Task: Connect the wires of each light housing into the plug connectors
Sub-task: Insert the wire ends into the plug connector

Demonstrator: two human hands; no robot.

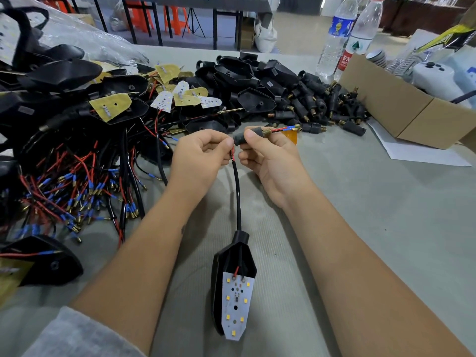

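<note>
A black light housing (219,284) with a white LED board (235,307) lies on the grey table between my forearms. Its black cable (237,194) runs up to my hands. My left hand (198,155) pinches the red and black wires where they leave the cable. My right hand (268,155) grips a black plug connector (247,136) with a brass threaded end. The wire tips (286,129), red and blue-sleeved with brass terminals, stick out past that brass end to the right.
A heap of housings with loose wires (77,176) fills the left. A pile of black plug connectors (309,104) lies at the back centre. A cardboard box (401,109) and two water bottles (334,34) stand at the right.
</note>
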